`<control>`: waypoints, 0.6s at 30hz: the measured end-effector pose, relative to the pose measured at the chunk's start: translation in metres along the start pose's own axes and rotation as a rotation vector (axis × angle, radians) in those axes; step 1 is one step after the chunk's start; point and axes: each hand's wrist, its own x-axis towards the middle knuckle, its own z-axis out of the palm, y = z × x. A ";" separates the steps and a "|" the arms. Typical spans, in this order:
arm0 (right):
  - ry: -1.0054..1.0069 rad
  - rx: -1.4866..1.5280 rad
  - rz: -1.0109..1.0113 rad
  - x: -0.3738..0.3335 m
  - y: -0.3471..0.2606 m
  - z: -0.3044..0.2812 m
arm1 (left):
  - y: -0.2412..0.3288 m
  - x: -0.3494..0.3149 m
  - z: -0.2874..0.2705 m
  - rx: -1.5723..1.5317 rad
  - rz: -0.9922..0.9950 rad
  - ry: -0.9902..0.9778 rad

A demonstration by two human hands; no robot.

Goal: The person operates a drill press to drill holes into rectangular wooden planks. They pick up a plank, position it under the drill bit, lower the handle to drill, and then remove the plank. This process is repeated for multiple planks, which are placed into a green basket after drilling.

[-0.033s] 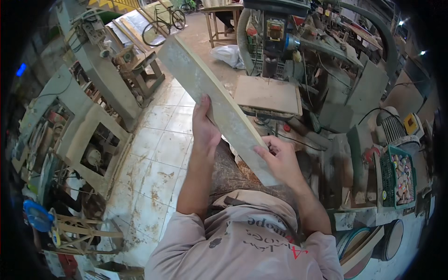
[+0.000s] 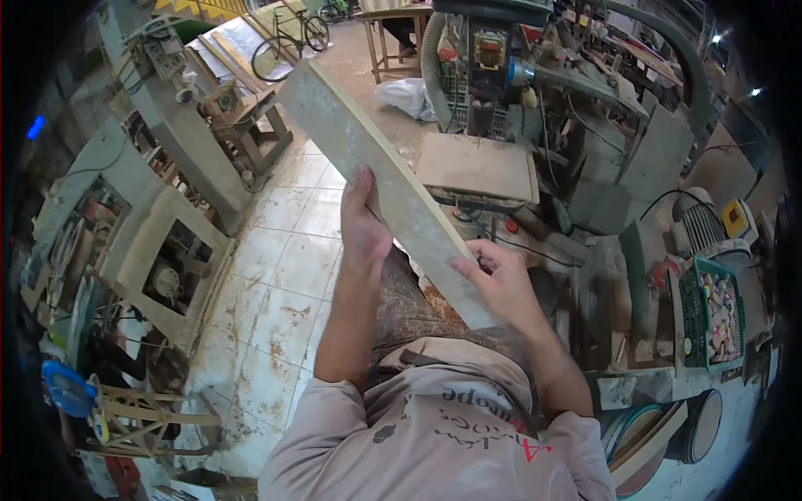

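A long wooden board point(image 2: 380, 179) with a pale grey, scuffed face lies slantwise across my lap, its far end up and to the left. My left hand point(image 2: 365, 221) grips its left edge near the middle, thumb on top, fingers hidden beneath. Around the right edge, closer to the near end, is my right hand point(image 2: 494, 280), thumb lying on the face and fingers curled at the side. Beyond the board stands a machine with a flat, dusty wooden table point(image 2: 478, 167) under its upright column.
Dusty machine housings point(image 2: 180, 267) and a grey post point(image 2: 180, 125) line the left. A green crate point(image 2: 702, 313) of small mixed pieces and a motor point(image 2: 695, 221) sit on the right. Farther off are a bicycle point(image 2: 288, 42) and a white plastic bag point(image 2: 405, 98). White tiles point(image 2: 280, 275) cover the floor.
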 end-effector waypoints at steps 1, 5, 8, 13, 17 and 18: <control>-0.005 0.011 -0.048 0.000 0.006 -0.002 | 0.002 0.001 0.002 0.023 0.006 0.013; -0.138 0.085 -0.009 -0.012 0.025 -0.023 | 0.023 0.010 -0.007 -0.047 0.022 0.249; -0.202 0.259 0.056 -0.023 0.042 -0.040 | 0.033 0.021 -0.027 -0.135 0.102 0.288; -0.071 0.329 0.010 -0.026 0.042 -0.027 | 0.031 0.029 -0.062 -0.263 0.145 0.316; 0.024 0.309 0.008 -0.026 0.041 -0.015 | 0.028 0.027 -0.072 -0.290 0.115 0.326; 0.058 0.300 -0.035 -0.026 0.039 -0.011 | 0.028 0.027 -0.076 -0.293 0.113 0.321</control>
